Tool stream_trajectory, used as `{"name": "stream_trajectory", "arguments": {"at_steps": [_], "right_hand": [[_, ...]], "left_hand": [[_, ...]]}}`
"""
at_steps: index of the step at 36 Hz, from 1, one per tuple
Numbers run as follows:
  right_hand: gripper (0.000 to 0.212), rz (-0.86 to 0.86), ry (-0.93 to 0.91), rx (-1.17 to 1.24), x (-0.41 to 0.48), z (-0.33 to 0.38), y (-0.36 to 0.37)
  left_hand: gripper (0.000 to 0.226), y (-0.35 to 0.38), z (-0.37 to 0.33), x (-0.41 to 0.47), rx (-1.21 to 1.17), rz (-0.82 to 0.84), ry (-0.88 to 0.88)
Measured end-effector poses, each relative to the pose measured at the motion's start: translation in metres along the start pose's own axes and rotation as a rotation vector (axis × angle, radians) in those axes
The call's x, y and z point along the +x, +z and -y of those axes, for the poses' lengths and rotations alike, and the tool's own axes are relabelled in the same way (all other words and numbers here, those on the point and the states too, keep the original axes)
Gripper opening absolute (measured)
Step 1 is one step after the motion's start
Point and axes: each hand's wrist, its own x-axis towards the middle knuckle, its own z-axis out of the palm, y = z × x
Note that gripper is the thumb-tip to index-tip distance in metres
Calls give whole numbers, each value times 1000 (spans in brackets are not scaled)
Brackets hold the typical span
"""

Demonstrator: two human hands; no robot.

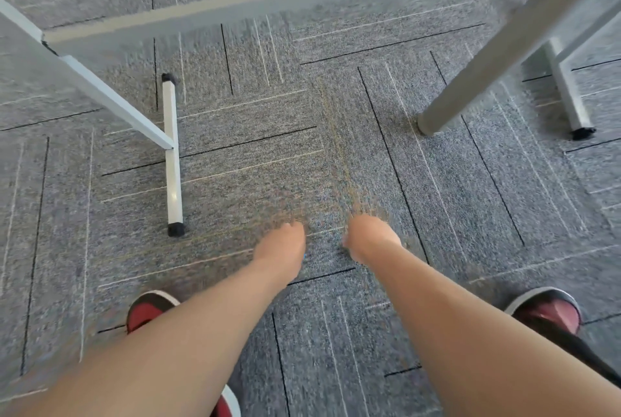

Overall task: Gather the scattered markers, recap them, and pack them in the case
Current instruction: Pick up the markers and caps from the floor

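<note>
The left hand [282,245] and right hand [369,238] hang blurred over the carpet [235,164], their grip impossible to tell, with no marker or case plainly visible, so a hasty sweep may miss markers or strike the left bench foot [173,161].

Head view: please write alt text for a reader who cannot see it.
A person's left hand and right hand reach down toward grey carpet, both blurred, so any grip is unclear. Metal table legs and red shoes frame them.
</note>
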Motion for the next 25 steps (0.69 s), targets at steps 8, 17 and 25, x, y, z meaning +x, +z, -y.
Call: {"name": "stream_trajectory", "arguments": {"at_steps": [8, 17, 25], "right_hand": [[34, -2, 21, -37, -11, -10, 19], [20, -64, 48, -38, -8, -8, 31], [23, -24, 45, 139, -10, 5, 23]], "left_hand": [[41, 14, -7, -11, 35, 25, -18], [41, 13, -15, 0, 62, 61, -69], [27, 6, -16, 4, -38, 95, -121]]}}
